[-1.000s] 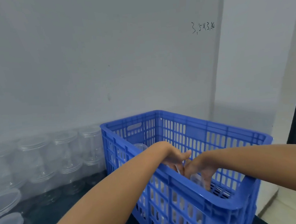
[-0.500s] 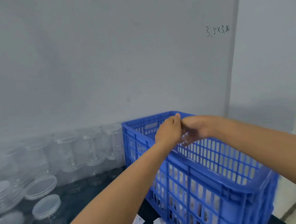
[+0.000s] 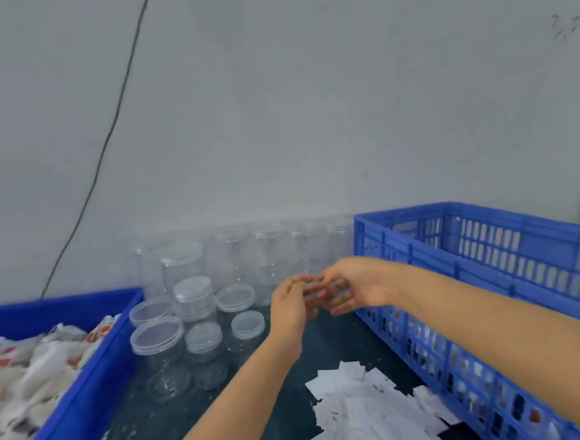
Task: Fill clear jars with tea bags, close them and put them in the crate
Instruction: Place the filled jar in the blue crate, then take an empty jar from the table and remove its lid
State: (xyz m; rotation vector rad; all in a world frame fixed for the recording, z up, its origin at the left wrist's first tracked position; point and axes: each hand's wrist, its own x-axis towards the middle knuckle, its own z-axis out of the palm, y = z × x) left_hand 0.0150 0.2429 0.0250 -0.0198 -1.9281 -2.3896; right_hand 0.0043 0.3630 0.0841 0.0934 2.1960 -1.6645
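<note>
Meeting above the bench [image 3: 342,346], left hand [image 3: 293,305] and right hand [image 3: 353,285] hold nothing, fingers loosely bent. I judge a jar [image 3: 158,346] comes next; it needs picking up.

Scrawl on wall [image 3: 573,24], blurred, not readable.

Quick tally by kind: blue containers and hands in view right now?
Crate: 1
Bin: 1
Hands: 2 (left hand, right hand)
Total: 4
</note>
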